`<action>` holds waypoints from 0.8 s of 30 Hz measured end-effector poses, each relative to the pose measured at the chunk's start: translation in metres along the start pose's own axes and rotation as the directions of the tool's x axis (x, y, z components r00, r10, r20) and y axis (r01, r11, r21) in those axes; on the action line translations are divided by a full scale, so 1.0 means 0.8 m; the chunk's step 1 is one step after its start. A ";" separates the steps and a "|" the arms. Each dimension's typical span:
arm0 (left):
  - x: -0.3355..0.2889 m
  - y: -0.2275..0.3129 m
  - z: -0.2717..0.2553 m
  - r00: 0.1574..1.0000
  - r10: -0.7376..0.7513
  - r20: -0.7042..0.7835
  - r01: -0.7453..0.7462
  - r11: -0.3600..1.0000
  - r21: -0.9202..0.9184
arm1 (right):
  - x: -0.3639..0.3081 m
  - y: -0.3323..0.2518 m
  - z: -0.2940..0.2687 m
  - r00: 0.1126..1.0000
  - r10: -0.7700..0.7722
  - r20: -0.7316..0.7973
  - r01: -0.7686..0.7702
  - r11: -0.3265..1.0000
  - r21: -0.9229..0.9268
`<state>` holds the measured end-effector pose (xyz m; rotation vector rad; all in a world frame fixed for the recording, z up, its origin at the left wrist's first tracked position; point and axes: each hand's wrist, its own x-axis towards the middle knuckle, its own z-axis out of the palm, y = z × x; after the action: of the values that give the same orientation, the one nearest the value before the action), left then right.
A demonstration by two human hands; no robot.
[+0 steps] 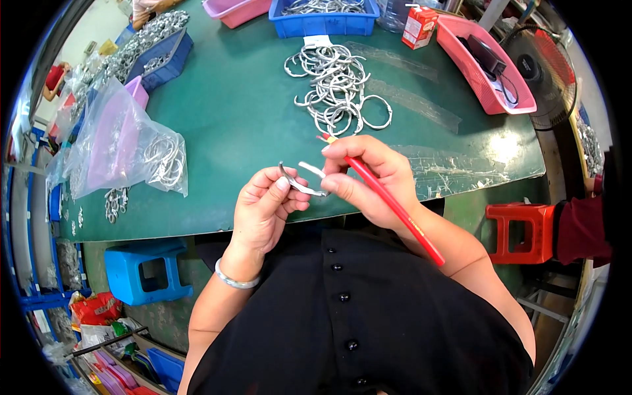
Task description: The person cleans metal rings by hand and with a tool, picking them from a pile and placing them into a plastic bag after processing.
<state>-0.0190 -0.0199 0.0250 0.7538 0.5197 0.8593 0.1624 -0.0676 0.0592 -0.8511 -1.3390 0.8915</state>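
Observation:
My left hand [265, 203] is closed, pinching a silver metal ring [301, 188] between thumb and fingers. The ring looks hinged and spread apart, its curved arms pointing away from me. My right hand [378, 179] meets the ring's other side with thumb and index finger. A long red pencil-like stick [394, 204] is also gripped in that hand, its narrow tip pointing up and left. Both hands are held over the near edge of the table, in front of my body. Beyond them lies a loose pile of similar silver rings [331, 82].
The green table [224, 105] bears blue bins [322, 25] of metal parts and a pink basket [487, 76] with a black device. A juice carton [419, 27], a clear plastic bag [115, 148] of rings and a fan [536, 69] stand around. Blue [146, 270] and red [520, 232] stools flank me.

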 end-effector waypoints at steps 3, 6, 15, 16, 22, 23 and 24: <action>-0.002 0.003 0.001 1.000 0.000 -0.026 0.001 0.999 0.032 | 0.004 0.004 -0.005 0.991 0.097 -0.094 -0.095 0.995 0.029; -0.004 0.007 0.006 0.999 0.007 -0.041 -0.005 0.999 0.054 | 0.005 0.017 -0.012 0.974 0.183 -0.137 -0.168 0.979 0.114; -0.009 0.015 0.018 0.999 0.016 -0.041 -0.013 0.997 0.080 | 0.005 0.029 -0.015 0.923 0.372 -0.099 -0.334 0.902 0.274; -0.009 0.016 0.018 0.999 0.018 -0.040 -0.014 0.997 0.080 | 0.005 0.029 -0.015 0.921 0.378 -0.095 -0.341 0.900 0.270; -0.011 0.017 0.024 0.997 0.066 -0.039 -0.058 0.984 0.168 | 0.004 0.033 -0.016 0.916 0.394 -0.073 -0.359 0.887 0.291; -0.012 0.017 0.027 0.994 0.099 -0.037 -0.088 0.969 0.231 | 0.004 0.035 -0.016 0.919 0.389 -0.071 -0.353 0.889 0.292; -0.014 0.016 0.029 0.991 0.132 -0.034 -0.116 0.949 0.293 | 0.004 0.036 -0.016 0.921 0.383 -0.068 -0.348 0.891 0.292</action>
<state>-0.0158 -0.0322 0.0510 1.0437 0.6598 0.9328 0.1742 -0.0526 0.0341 -0.9387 -0.9290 1.2661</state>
